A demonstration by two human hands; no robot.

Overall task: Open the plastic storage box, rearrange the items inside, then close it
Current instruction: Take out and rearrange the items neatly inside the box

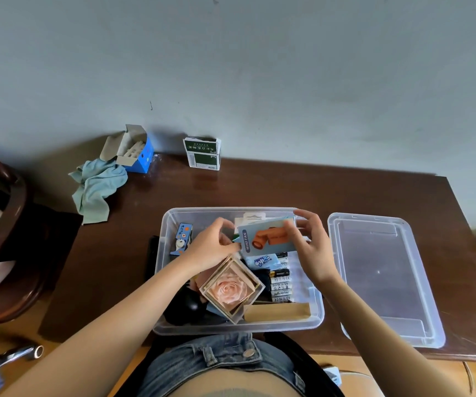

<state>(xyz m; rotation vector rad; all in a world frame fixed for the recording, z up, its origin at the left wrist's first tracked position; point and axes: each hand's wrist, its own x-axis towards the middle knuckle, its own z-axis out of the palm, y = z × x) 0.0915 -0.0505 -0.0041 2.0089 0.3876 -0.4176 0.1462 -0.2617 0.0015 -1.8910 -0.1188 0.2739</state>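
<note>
- Head view, left to right:
- Crumpled pale green cloth and an open blue cardboard carton sit at the far left of the dark brown wooden surface. Not part of the task.
- Green-and-white printed carton stands by the wall; text too small to read.
- Clear plastic storage box sits centre, near the front edge, open and full of items.
- Inside, left end: small blue illustrated carton, writing illegible.
- Left hand over the box; fingers pinch the left edge of the light blue "MINI FAN" carton with an orange fan picture.
- Below that hand: clear square case holding a peach rose, tilted on one corner.
- "MINI FAN" carton is held above the box contents, between both hands, not set down.
- Under it: blue packet with cartoon lettering, not legible, and a row of batteries marked "Heybright".
- Flat brown kraft paper piece lies along the near wall.
- Right hand: fingers curled round the carton's right edge, grasping it.
- Clear plastic lid lies flat on the surface just right of the box.
- Status, as I judge it: opening done, rearranging in progress, carton placement and lid closing left.
</note>
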